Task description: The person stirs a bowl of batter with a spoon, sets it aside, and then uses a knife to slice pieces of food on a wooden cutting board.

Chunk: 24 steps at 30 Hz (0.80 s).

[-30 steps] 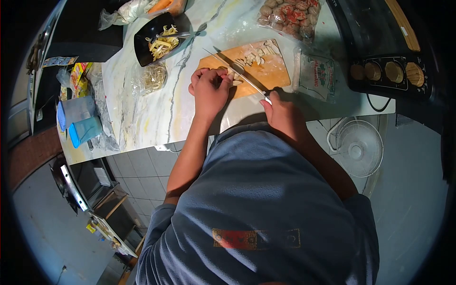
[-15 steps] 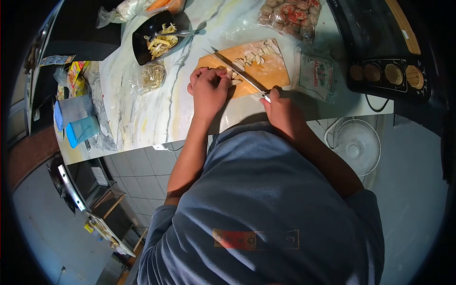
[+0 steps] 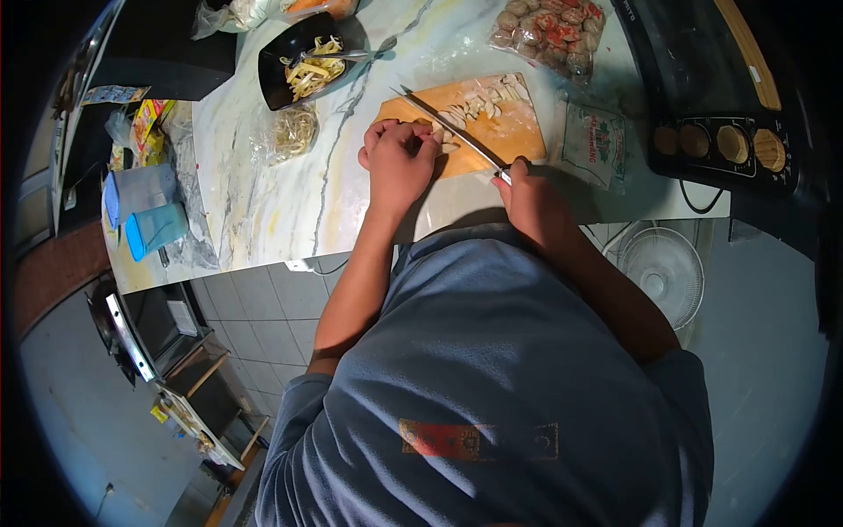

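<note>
on the board (image 3: 511, 134): pale slices (image 3: 480, 107) lie cut, thin and curved; how much is left uncut, we cannot tell.
left hand (image 3: 399, 169): fingers bunched by the slices; we cannot see whether they pinch one.
right hand (image 3: 536, 200): we grip the knife (image 3: 458, 134), its metal blade slanting across the wood.
bowl (image 3: 273, 81): black, glossy, holding pale strips (image 3: 313, 75).

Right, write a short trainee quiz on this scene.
1. True or false: the right hand grips the knife by its handle.
2. What lies on the cutting board?
(a) a fan
(b) pale slices
(c) a blue-lidded tub
3. Fill the gap: as the wearer sees it, the black bowl stands to the ____ of the cutting board.

Key: 1 true; 2 b; 3 left
</note>
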### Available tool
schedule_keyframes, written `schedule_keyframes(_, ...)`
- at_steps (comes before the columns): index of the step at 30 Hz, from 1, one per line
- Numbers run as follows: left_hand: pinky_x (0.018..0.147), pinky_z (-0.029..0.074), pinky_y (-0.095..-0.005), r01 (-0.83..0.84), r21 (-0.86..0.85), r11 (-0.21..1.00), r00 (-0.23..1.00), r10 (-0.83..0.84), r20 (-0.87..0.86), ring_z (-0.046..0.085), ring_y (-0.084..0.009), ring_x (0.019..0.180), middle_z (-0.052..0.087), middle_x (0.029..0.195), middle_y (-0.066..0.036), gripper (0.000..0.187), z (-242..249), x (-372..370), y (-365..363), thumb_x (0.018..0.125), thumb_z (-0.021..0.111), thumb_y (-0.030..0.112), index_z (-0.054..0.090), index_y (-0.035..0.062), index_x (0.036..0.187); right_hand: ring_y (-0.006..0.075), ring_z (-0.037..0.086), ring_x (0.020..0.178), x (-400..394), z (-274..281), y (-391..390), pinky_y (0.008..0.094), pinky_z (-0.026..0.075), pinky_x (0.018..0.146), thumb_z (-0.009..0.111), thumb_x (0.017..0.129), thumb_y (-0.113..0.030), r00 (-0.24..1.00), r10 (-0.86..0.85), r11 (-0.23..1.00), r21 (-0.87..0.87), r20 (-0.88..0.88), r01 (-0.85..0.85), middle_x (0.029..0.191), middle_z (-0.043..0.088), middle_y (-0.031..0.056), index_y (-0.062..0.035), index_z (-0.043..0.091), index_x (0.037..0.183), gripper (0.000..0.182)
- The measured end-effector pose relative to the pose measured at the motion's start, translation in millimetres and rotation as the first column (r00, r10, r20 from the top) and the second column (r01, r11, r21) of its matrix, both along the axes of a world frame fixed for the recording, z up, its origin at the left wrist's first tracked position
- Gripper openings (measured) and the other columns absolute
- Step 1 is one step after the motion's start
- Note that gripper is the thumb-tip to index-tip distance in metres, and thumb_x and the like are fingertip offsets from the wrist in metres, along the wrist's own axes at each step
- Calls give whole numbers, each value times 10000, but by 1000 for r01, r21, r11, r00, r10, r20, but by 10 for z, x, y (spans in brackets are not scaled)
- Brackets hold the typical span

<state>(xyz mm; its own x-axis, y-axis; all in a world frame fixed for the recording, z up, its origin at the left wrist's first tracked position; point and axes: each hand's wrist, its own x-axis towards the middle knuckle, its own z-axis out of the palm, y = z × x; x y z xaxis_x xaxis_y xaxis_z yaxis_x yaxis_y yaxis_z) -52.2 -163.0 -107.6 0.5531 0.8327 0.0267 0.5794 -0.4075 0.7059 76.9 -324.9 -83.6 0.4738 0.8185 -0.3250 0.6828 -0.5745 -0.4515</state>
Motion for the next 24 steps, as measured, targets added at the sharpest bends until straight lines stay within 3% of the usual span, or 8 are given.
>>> schedule_keyframes(18,970,234,-432,53,101,993,996,-46,-73,467,-253,1111,686,836,-8,305,68,41,-55,750,765,298,728,109,987,436,630,632,-26,42,-185,512,483,557,579,948,-325,995,-92,970,224,-39,99,621,604,230,-27,523,861,315)
schedule_keyframes(24,966,238,-426,12,9,1000,1000,-12,-20,490,-233,1077,694,837,-5,278,47,36,-59,750,758,265,722,133,992,432,628,620,-29,42,-186,508,479,546,583,946,-328,995,-86,969,226,-53,96,610,597,227,-31,522,868,313)
